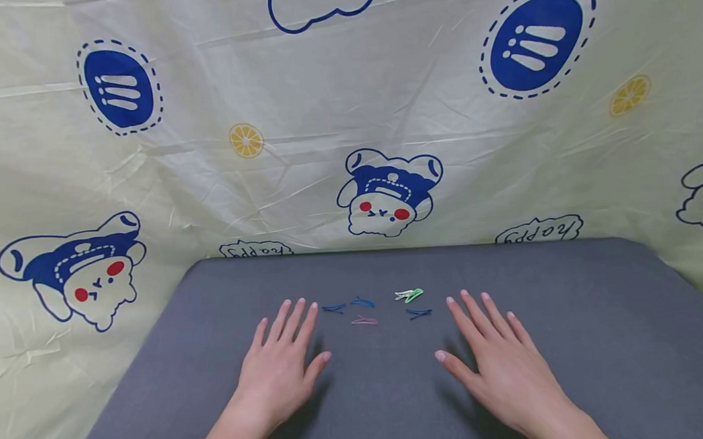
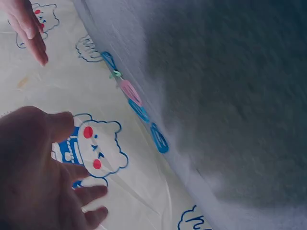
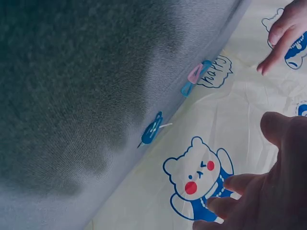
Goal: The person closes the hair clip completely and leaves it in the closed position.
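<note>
Both hands are spread with nothing in them, palms down over a grey table (image 1: 393,405). The left hand (image 1: 279,375) has its fingers extended forward and its thumb held out towards the middle; the right hand (image 1: 506,371) mirrors it, fingers fanned, thumb pointing inward. Shadows fall on the table next to each hand, and neither hand touches any of the small clips.

The clips lie in the stretch between the two sets of fingertips, towards the far edge. Nearest the left fingertips is a left blue clip (image 1: 334,308), just beside it a middle blue clip (image 1: 362,303), and on the near side of that a pink clip (image 1: 364,321). Across a gap, closer to the right hand, a white clip (image 1: 402,295) and a green clip (image 1: 414,295) lie together, with a right blue clip (image 1: 419,313) on their near side, not far from the right index fingertip.

Beyond the table hangs a pale, creased cloth (image 1: 302,202), printed with upside-down bears (image 1: 389,197) in blue with red cheeks, yellow fruit slices (image 1: 246,140) and dark blue ovals (image 1: 118,87) ringed by dashes
</note>
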Motion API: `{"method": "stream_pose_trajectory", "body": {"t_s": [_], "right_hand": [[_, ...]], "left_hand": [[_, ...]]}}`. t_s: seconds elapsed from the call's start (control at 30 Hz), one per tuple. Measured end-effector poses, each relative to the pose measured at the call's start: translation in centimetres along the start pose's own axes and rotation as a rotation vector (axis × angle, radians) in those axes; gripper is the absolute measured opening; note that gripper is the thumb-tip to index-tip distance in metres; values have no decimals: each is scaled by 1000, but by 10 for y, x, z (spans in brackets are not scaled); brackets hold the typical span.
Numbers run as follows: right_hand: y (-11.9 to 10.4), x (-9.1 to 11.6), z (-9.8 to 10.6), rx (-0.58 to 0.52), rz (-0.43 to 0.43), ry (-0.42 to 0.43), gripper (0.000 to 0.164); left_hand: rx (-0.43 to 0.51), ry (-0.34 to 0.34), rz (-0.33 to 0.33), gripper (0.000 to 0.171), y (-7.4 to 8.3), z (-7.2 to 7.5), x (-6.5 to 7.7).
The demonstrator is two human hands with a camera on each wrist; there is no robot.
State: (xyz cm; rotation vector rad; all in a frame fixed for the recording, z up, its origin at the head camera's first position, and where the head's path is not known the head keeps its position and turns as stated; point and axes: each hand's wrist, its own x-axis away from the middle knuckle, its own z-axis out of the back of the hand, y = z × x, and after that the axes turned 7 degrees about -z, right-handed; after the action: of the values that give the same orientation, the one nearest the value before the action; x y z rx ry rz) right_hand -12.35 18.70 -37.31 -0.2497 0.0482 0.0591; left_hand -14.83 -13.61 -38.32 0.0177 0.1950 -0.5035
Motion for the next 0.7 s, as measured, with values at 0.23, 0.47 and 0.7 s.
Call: {"method": "stream_pose_trajectory", "body": {"t_s": [0.23, 0.47, 0.7], "right_hand": [[-5, -11, -4, 25, 72, 38, 91], [-7, -22, -11, 38, 169, 101, 83], [-13, -34, -16, 18, 251, 161, 77]], "left_hand": [[40, 6, -72, 71, -12, -1, -6], [112, 62, -151, 71, -28, 0, -14], [228, 88, -213, 71, -42, -4, -26]]}}
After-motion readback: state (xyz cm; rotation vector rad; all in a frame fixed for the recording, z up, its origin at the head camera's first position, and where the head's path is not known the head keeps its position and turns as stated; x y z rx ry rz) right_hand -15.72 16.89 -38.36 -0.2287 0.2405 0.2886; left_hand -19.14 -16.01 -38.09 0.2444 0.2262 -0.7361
